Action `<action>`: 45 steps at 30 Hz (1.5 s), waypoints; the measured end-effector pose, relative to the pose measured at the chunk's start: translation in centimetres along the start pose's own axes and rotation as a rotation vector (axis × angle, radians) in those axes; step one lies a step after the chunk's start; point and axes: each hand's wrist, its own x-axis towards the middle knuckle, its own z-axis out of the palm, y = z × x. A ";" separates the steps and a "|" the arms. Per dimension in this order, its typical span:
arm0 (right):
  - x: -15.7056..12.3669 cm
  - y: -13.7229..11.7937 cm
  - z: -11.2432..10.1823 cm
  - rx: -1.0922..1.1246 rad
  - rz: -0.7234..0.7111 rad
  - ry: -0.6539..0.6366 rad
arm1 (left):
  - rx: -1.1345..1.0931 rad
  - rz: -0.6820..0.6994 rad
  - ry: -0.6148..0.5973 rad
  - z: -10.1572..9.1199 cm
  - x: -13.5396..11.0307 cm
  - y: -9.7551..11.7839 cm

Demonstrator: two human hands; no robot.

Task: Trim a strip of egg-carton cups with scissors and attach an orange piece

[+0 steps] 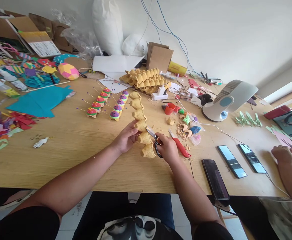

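Note:
A strip of yellow egg carton cups (139,115) is held upright over the table's front half. My left hand (126,137) grips it from the left side, fingers partly hidden behind the cups. Scissors (157,141) with black handles are in my right hand (168,146), their blades at the strip's right edge between two cups. Just right of that hand lies a red-handled knife (181,146). One loose cut cup (171,121) sits beyond it. Painted carton strips, one red and green (96,106), one purple (118,107), stand behind with thin sticks poking out.
Stacked egg cartons (146,80) lie at the back near a power strip (159,94). A white fan (226,101) and several phones (215,178) are to the right, beside another person's hand (283,155). Blue sheets (44,100) and paper scraps (3,128) spread left.

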 end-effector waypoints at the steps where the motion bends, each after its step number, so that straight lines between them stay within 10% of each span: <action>1: 0.0 0.0 0.0 -0.003 -0.002 0.004 | 0.000 -0.010 -0.001 0.0 0.0 0.0; 29: 0.0 0.0 -0.5 -0.051 -0.063 0.000 | 0.055 -0.197 -0.017 -0.2 0.2 -1.2; 45: 0.2 0.4 -0.2 -0.086 -0.154 0.011 | 0.044 -0.069 -0.048 -0.3 0.2 -0.6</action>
